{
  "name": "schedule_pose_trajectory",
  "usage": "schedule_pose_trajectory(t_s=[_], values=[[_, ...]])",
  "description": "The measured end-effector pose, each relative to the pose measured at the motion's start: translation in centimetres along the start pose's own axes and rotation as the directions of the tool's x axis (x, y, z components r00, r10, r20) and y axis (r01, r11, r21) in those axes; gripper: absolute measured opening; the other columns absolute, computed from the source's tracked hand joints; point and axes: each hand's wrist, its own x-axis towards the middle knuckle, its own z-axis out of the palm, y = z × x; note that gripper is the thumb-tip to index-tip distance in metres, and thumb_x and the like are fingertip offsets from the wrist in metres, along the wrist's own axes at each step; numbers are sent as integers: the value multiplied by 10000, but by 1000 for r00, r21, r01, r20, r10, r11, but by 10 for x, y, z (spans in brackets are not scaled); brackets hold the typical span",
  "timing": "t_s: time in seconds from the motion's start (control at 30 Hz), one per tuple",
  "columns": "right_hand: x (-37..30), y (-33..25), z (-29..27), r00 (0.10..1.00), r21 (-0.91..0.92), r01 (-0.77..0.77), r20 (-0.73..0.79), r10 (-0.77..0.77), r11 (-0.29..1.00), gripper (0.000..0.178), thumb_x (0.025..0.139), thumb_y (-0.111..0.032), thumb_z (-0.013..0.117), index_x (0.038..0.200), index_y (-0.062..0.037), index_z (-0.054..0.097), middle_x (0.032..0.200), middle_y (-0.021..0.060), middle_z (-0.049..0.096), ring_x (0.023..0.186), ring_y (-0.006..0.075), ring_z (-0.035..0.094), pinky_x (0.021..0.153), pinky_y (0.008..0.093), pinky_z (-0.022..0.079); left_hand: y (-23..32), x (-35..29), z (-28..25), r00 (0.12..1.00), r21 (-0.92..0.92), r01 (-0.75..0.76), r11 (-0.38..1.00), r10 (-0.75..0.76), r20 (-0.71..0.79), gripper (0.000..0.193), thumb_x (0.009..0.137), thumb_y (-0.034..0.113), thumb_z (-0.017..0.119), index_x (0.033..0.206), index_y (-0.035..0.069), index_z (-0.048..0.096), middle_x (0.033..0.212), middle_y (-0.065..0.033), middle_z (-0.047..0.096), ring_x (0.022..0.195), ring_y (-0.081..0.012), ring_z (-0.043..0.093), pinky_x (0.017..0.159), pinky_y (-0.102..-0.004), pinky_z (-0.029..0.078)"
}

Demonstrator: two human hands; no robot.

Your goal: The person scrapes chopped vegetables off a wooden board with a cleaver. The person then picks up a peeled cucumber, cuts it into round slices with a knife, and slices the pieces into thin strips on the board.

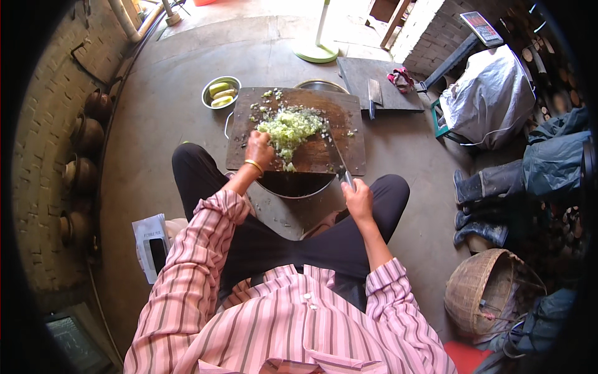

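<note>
Pale green chopped vegetable (293, 128) lies heaped in the middle of a dark wooden chopping board (350, 146), with small bits scattered around it. The board rests across a large metal basin (293, 194) between my knees. My right hand (359, 201) is wrapped round the handle of a kitchen knife (337, 151). Its blade slants up over the board along the right side of the heap. At the heap's left edge is my left hand (259, 149), its fingers curled in; whatever they pinch is hidden.
A metal bowl (206, 101) of pale green vegetable pieces (221, 92) stands beyond the board's left corner. At the far right, a cleaver (374, 92) lies on a dark flat panel (398, 93). Rubber boots (492, 187) and a wicker basket (470, 290) are on the right; clay pots (81, 174) line the left wall.
</note>
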Motion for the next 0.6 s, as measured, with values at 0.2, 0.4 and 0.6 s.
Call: schedule_pose_trajectory(t_s=[0.2,0.4,0.6], values=[[33,-5,7,997,-152,-30,-78,19,988,295,842,-301,632,865,-12,578,780,250,635,780,442,618,662,505,474,-32,52,5,989,108,141,984,-144,23,294,696,85,634,990,93,650,1047,-151,543,993,-360,534,862,-428,465],[4,-11,9,998,-103,52,45,-48,993,258,836,-272,639,869,-26,567,761,237,632,756,436,617,648,500,475,-15,23,36,999,-23,39,999,-38,39,280,665,80,628,945,69,628,995,-171,543,970,-364,512,851,-422,450],[-36,-15,-8,973,-83,159,181,-142,984,233,816,-237,650,876,-27,569,777,214,638,759,413,621,667,466,488,8,-30,39,996,-182,-65,981,74,41,238,663,4,611,897,43,605,954,-167,532,929,-369,512,807,-428,454]])
